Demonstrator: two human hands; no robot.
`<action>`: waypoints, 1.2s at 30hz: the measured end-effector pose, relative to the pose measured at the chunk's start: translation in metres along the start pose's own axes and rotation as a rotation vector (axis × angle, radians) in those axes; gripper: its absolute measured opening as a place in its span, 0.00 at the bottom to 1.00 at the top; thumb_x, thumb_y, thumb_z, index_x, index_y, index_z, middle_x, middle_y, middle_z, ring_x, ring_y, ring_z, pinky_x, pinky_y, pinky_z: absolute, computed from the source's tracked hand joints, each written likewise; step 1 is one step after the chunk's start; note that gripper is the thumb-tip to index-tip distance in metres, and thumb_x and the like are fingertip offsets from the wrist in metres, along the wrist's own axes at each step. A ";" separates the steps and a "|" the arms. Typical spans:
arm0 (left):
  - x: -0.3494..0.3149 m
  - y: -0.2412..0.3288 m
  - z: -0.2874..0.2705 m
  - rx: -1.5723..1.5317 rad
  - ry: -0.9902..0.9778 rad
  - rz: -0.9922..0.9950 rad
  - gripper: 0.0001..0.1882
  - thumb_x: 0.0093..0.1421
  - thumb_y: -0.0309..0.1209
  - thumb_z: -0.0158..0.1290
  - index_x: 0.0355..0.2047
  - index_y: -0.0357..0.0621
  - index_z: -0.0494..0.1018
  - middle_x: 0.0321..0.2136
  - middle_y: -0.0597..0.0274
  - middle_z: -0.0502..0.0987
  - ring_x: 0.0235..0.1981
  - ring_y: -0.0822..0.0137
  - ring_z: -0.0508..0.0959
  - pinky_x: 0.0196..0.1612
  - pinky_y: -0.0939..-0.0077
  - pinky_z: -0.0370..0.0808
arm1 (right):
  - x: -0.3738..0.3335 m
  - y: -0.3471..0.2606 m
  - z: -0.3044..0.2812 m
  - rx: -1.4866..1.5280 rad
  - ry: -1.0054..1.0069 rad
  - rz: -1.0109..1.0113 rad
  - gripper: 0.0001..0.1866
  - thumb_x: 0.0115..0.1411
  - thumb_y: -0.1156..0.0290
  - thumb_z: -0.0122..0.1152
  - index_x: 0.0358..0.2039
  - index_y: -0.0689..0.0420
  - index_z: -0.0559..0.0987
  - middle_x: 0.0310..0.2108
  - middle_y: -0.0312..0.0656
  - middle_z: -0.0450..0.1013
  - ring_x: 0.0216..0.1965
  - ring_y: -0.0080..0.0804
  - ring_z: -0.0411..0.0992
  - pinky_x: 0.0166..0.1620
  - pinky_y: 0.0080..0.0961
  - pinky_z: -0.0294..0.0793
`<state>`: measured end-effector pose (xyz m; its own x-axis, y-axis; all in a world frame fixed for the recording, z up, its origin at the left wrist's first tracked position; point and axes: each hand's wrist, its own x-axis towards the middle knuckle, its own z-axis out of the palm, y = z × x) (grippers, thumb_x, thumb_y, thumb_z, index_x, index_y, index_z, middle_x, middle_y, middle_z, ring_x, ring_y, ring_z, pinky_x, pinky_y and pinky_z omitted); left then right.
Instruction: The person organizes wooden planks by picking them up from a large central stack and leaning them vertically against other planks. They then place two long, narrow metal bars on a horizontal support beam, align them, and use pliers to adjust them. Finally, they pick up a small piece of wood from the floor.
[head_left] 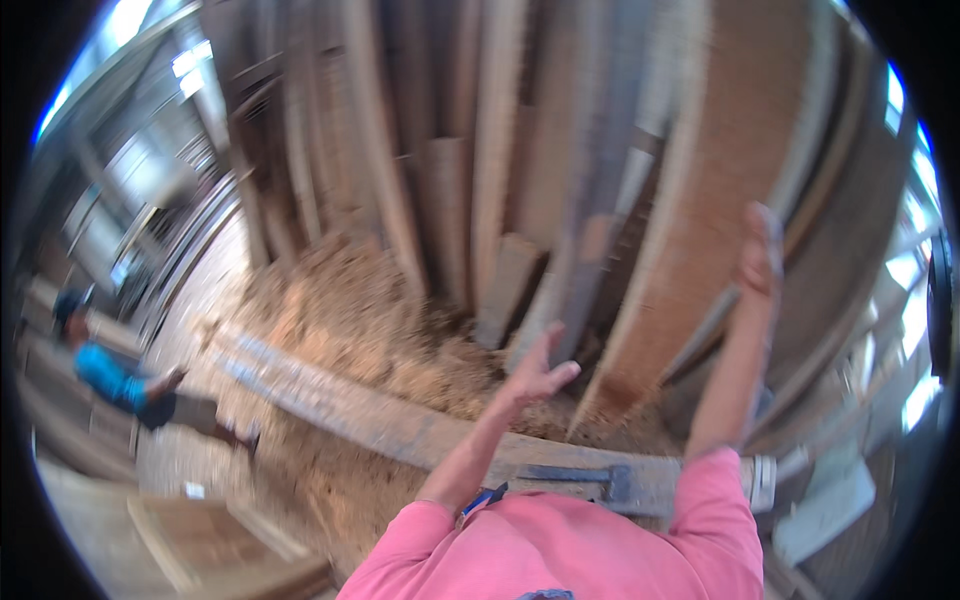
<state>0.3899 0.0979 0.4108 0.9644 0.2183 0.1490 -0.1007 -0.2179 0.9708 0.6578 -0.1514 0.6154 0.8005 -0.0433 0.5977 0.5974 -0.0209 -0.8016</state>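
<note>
Reddish-brown wide board (690, 240) leans among upright planks (490, 130), its foot by sawdust (345, 300); left hand (538, 380) is spread, empty; right hand (760, 255) is at the board's right edge, grip indeterminable.

White light came in through bright openings (918, 400) at both sides, which were glaring white, while the middle was rather dim. The tall boards (740, 150) were smeared by motion blur, and toward the dark edges straight lines were bent.
</note>
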 end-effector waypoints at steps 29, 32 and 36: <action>0.152 -0.010 0.095 -0.363 0.359 0.072 0.44 0.68 0.65 0.26 0.56 0.34 0.68 0.51 0.51 0.75 0.54 0.56 0.73 0.57 0.62 0.68 | -0.103 -0.041 -0.016 -0.171 -0.385 0.067 0.46 0.53 0.54 0.69 0.60 0.71 0.58 0.55 0.66 0.64 0.56 0.65 0.66 0.58 0.48 0.66; 0.142 -0.005 0.082 -0.744 0.261 -0.103 0.42 0.69 0.62 0.29 0.69 0.40 0.53 0.61 0.54 0.67 0.64 0.57 0.64 0.69 0.64 0.57 | -0.108 -0.056 -0.027 -0.252 -0.580 0.084 0.47 0.57 0.55 0.65 0.63 0.74 0.54 0.54 0.68 0.65 0.55 0.63 0.68 0.56 0.49 0.69; 0.124 -0.013 0.077 -0.844 0.239 -0.179 0.42 0.69 0.63 0.30 0.69 0.41 0.53 0.62 0.54 0.66 0.64 0.56 0.64 0.69 0.63 0.57 | -0.126 -0.059 -0.031 -0.260 -0.651 -0.091 0.43 0.60 0.58 0.62 0.63 0.76 0.56 0.48 0.68 0.71 0.44 0.63 0.75 0.46 0.48 0.76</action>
<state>0.5294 0.0541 0.4023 0.9159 0.3944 -0.0741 -0.1906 0.5901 0.7845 0.5201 -0.1757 0.5868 0.6617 0.5745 0.4818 0.6979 -0.2371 -0.6758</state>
